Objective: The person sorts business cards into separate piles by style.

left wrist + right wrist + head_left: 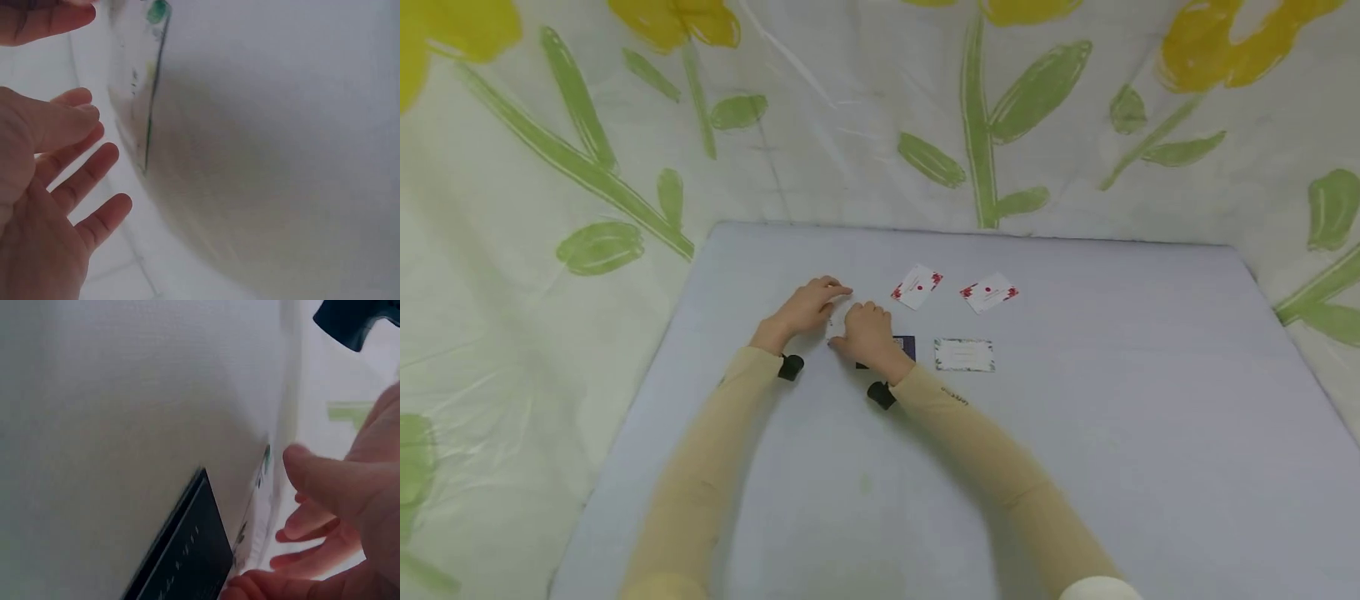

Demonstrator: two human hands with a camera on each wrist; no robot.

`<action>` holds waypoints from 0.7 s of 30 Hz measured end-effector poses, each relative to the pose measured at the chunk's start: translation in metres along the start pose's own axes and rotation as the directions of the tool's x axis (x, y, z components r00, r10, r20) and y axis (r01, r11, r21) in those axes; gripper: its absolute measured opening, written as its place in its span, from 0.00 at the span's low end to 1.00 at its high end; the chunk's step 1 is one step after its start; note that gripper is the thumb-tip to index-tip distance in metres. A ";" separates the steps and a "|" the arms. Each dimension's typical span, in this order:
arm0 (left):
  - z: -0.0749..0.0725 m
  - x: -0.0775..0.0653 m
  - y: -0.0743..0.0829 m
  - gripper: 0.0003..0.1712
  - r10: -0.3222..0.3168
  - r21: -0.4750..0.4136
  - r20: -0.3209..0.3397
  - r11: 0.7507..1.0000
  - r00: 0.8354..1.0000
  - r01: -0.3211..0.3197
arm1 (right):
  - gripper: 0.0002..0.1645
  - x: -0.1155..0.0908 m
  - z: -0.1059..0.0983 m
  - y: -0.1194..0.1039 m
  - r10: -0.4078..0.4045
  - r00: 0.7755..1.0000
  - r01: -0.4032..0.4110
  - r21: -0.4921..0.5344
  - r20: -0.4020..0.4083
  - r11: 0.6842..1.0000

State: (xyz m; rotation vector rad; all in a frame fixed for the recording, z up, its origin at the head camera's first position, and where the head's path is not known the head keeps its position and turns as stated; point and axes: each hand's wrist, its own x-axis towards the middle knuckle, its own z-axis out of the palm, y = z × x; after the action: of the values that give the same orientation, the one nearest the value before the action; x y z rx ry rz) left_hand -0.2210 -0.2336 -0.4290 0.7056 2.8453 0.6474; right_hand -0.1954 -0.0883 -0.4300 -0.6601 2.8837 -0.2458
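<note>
A white card with a green printed edge (140, 106) lies on the table between my two hands. My left hand (808, 307) is at its far-left side, index finger pointing right. In the left wrist view the left thumb (69, 122) and spread fingertips stand just off the card, holding nothing. Over the card's right side reaches my right hand (867, 332), fingers bent loosely downward and thumb at the near corner. Part of a dark card (194, 550) shows from under the right hand; its fingertips overlap the white card's near end in the right wrist view.
Two white cards with red corners, one on the left (917, 286) and one on the right (989, 292), lie farther back. A leaf-bordered card (964, 355) is right of the dark one. Flowered sheeting (850, 167) rises behind the pale table (1112, 400).
</note>
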 end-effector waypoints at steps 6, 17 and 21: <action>0.006 0.002 -0.002 0.21 0.019 0.081 0.036 0.996 0.999 -0.022 | 0.47 0.003 0.004 -0.012 0.095 0.995 -0.095 -0.055 0.005 0.994; 0.000 -0.012 -0.004 0.22 -0.045 0.098 0.083 0.994 0.996 0.037 | 0.37 0.005 0.004 -0.012 0.117 0.991 -0.115 -0.037 0.062 0.993; -0.006 -0.022 -0.005 0.23 -0.073 0.088 0.095 0.994 0.993 0.064 | 0.36 0.010 0.007 -0.007 0.093 0.992 -0.094 0.013 0.089 0.995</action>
State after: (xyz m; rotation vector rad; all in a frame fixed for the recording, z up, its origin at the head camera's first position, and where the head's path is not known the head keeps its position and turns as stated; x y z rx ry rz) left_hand -0.2048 -0.2499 -0.4254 0.6303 2.8060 0.4710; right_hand -0.2001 -0.1003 -0.4363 -0.5176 2.8152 -0.2224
